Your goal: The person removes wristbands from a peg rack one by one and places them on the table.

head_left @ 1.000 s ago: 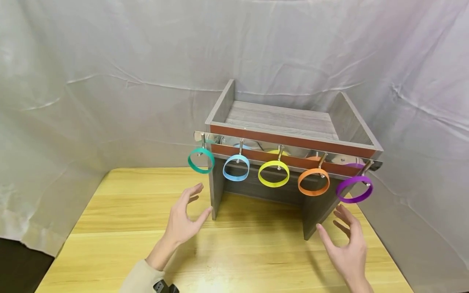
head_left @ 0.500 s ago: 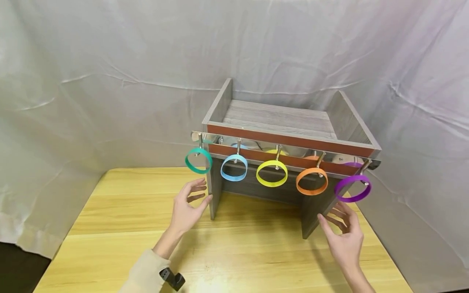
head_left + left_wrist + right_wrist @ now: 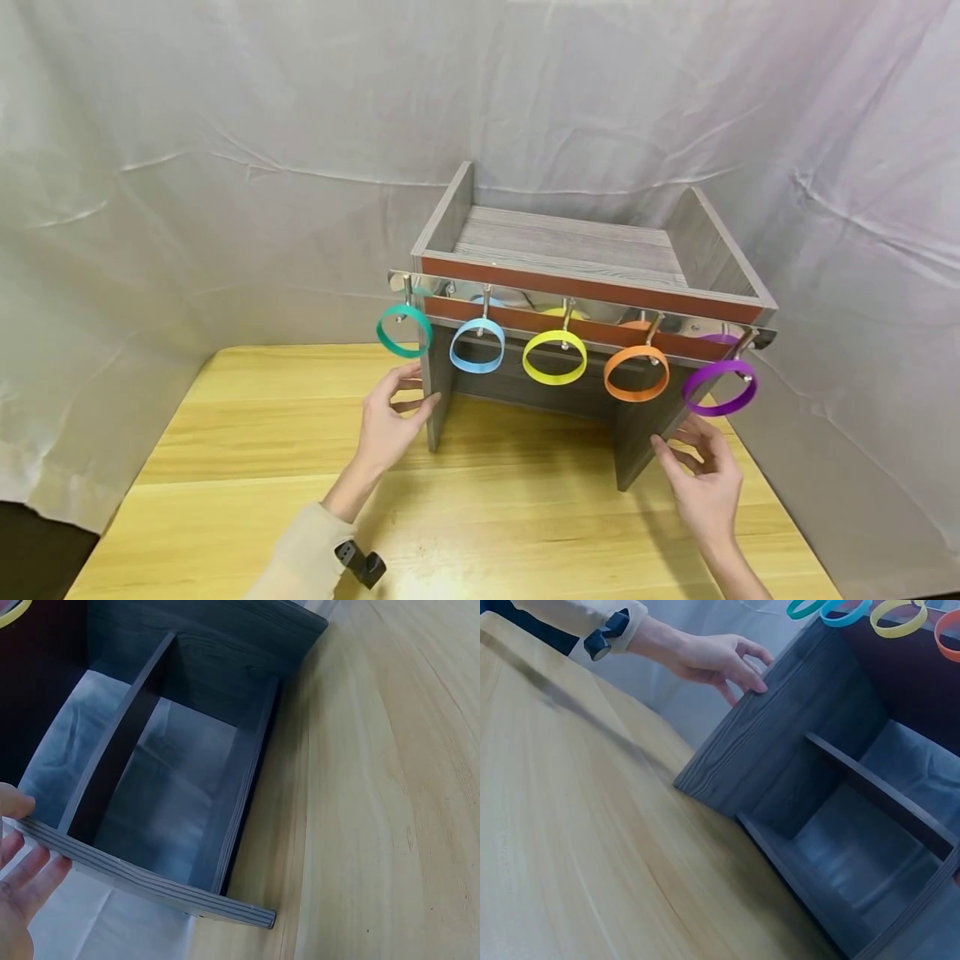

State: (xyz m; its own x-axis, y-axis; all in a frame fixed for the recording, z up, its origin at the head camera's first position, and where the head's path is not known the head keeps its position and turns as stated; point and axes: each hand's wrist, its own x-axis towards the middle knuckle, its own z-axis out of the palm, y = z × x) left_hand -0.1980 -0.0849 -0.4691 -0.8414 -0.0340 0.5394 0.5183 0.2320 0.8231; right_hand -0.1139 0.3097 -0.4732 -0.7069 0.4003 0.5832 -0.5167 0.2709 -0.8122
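A grey wood-grain shelf (image 3: 570, 237) stands on the table, a metal hook rail (image 3: 525, 292) along its front. From the hooks hang a green ring (image 3: 381, 337), a light blue ring (image 3: 453, 358), a yellow ring (image 3: 555, 381), an orange ring (image 3: 637, 397) and a purple ring (image 3: 722, 411). My left hand (image 3: 390, 425) grips the left side panel, thumb at its front edge and fingers along the outer face, as the left wrist view shows too. At the right side panel, my right hand (image 3: 708, 492) holds the edge likewise, its fingers partly hidden behind the panel.
The shelf rests on a light wooden table (image 3: 247, 467). Grey cloth (image 3: 285, 167) hangs behind and on both sides. Inside the shelf a divider board (image 3: 120, 735) shows in the left wrist view. A dark wrist device (image 3: 362, 564) sits at the left sleeve.
Both hands have moved in from the shelf's sides; the thumbs and fingers now close on its two side panels. The rings hang as before, and the view has shifted slightly.
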